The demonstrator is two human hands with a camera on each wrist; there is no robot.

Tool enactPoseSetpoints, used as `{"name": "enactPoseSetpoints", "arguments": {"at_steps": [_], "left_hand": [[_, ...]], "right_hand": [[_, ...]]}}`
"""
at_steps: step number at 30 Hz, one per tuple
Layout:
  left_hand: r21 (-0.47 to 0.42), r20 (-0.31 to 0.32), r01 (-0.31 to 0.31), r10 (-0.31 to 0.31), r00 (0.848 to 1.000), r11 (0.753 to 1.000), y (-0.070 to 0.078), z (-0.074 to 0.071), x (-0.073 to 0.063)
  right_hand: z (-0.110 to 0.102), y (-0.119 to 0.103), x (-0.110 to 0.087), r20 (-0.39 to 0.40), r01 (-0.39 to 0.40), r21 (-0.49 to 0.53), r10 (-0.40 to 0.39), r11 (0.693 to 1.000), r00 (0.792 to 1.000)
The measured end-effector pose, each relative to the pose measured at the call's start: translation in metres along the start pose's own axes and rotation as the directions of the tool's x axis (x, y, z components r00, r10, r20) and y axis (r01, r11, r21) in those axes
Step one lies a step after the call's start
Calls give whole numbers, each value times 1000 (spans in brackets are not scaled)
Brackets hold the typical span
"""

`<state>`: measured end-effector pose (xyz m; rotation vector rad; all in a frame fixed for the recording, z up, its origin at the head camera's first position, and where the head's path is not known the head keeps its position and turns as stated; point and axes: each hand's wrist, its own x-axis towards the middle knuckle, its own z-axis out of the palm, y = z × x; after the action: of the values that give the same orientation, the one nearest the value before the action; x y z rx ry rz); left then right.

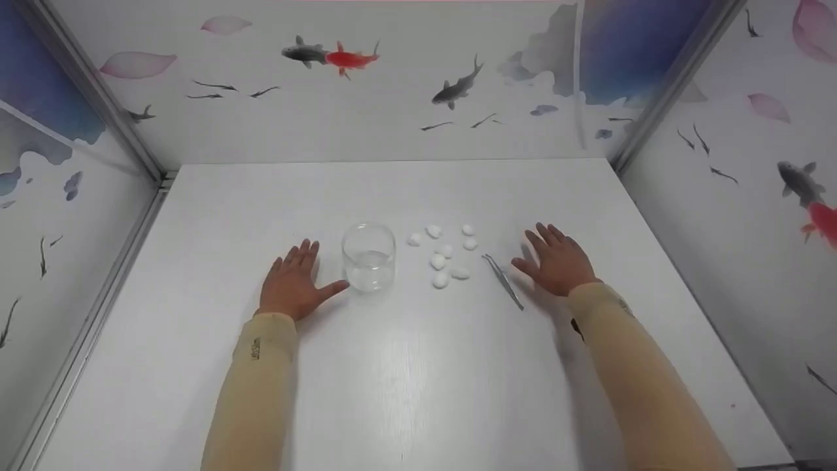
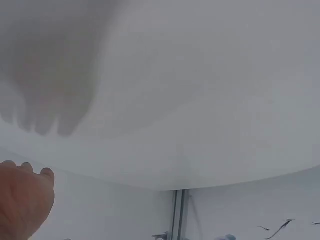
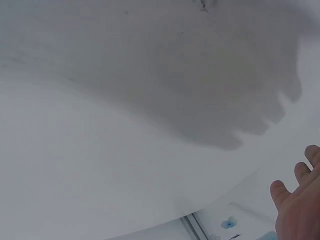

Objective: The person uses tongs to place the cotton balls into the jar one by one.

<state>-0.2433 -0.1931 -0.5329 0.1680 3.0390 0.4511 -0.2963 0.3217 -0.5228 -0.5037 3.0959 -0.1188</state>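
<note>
My left hand (image 1: 294, 284) is spread with straight fingers just left of a clear glass cup (image 1: 369, 258), its thumb tip close to the cup's lower side. The cup stands upright and holds some clear liquid. Several white cotton balls (image 1: 439, 261) lie scattered to the right of the cup. Beside them rests a pair of metal tweezers (image 1: 503, 281), slanting with its bent tips toward the back. To the right of the tweezers, my right hand (image 1: 556, 261) has its fingers extended and holds nothing. The wrist views show only the hands' edges and their shadows.
The white table (image 1: 405, 392) runs back to a panel wall (image 1: 392, 131) printed with fish and petals. Similar panels with metal frame posts (image 1: 680, 85) flank it on the left and right.
</note>
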Motion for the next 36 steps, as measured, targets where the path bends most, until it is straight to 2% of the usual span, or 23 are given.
{"name": "enactPoseSetpoints", "arguments": {"at_steps": [6, 10, 14, 18, 25, 36], "left_hand": [[-173, 62, 45, -35, 997, 984, 27, 12, 8], [-320, 44, 75, -64, 997, 944, 39, 18, 12], [-419, 32, 107, -104, 994, 902, 45, 24, 15], [-473, 12, 103, -111, 994, 875, 48, 25, 17], [-539, 0, 85, -101, 995, 838, 53, 28, 19], [-541, 10, 80, -88, 996, 837, 56, 29, 17]], "right_hand": [[-7, -8, -3, 7, 15, 0, -15, 1000, 1000], [-11, -21, -1, 30, 40, -11, -40, 999, 999], [-8, -38, 3, 51, 93, -51, -91, 994, 995], [-5, -54, 6, 66, 114, -54, -110, 992, 992], [-2, -68, 8, 89, 71, -34, -67, 997, 994], [1, -69, 8, 87, 77, 69, -83, 995, 993]]}}
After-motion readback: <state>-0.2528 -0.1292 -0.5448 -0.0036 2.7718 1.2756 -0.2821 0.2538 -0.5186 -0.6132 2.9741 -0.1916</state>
